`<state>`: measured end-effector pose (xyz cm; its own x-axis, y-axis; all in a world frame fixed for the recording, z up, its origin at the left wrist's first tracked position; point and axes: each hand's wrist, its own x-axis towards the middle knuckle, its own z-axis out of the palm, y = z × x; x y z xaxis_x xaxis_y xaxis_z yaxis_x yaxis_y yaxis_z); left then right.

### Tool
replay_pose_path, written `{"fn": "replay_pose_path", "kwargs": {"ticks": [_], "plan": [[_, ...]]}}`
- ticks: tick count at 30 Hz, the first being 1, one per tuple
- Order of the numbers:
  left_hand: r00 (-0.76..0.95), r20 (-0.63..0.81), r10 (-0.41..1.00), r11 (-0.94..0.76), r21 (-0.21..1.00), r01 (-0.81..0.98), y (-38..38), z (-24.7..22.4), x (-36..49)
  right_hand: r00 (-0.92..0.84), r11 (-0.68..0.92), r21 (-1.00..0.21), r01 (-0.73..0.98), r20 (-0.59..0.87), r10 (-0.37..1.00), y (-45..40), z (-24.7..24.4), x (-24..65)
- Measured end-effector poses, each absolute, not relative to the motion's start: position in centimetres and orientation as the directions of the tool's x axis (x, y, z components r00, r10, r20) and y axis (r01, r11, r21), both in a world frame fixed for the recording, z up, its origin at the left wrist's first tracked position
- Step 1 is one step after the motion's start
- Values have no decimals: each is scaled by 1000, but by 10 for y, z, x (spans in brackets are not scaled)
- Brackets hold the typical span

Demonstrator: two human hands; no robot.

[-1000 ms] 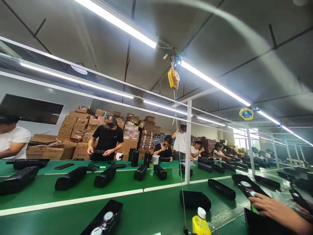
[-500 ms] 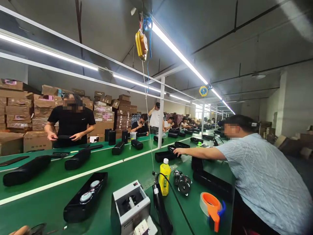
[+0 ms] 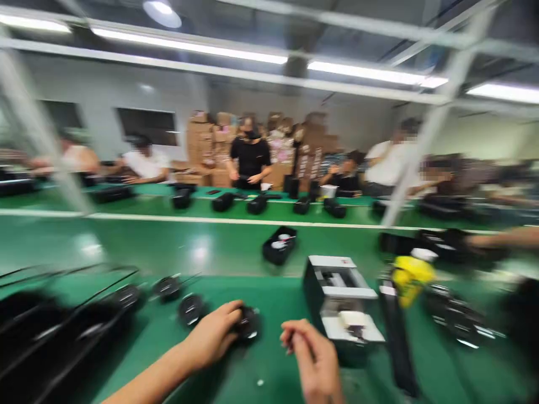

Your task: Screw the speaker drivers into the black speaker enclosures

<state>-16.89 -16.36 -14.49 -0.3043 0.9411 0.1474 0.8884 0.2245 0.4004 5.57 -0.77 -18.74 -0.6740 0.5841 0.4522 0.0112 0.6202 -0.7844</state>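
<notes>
My left hand is curled over a round black speaker part on the green table. My fingers wrap over the top of it and press on it. The speaker part sits right under my fingers, near the middle of the table and close to me.

My right hand is just beside it, not touching it. Its fingertips are pressed together in a small pinch. I cannot tell if there is something tiny in the pinch. This hand is near a gray box machine, which stands to the right.

To the left of my hands, more round speaker parts sit in a loose row, and long black speakers lie past them. They look blurry. Ahead of me is a small black case with white circles in it. On the right, a long black bar lies by a yellow bottle. Another person's arm reaches over a black speaker. Far away, a person in a black shirt stands at a far table in front of brown boxes.
</notes>
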Motion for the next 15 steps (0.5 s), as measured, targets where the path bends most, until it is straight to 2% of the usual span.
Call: {"fn": "replay_pose_path", "kwargs": {"ticks": [2,4,7,11,13,15], "plan": [[-385,126,914,317,372,873,-187,-139,-162,-732,566,-824,-27,402,550,-9,-195,29],[-491,147,859,425,332,842,-214,-133,-161,-778,557,-831,4,347,523,2,-198,1],[-704,218,676,655,259,710,-267,-120,-164,-868,639,-766,69,270,418,22,-192,-33],[-903,276,328,902,192,387,-340,-119,-182,-940,792,-573,210,103,324,24,-170,-59],[-938,244,247,940,175,293,-362,-129,-192,-948,850,-437,294,-20,317,9,-157,-72],[-955,193,226,949,179,260,-373,-141,-195,-939,890,-299,345,-125,321,-11,-147,-83]]}}
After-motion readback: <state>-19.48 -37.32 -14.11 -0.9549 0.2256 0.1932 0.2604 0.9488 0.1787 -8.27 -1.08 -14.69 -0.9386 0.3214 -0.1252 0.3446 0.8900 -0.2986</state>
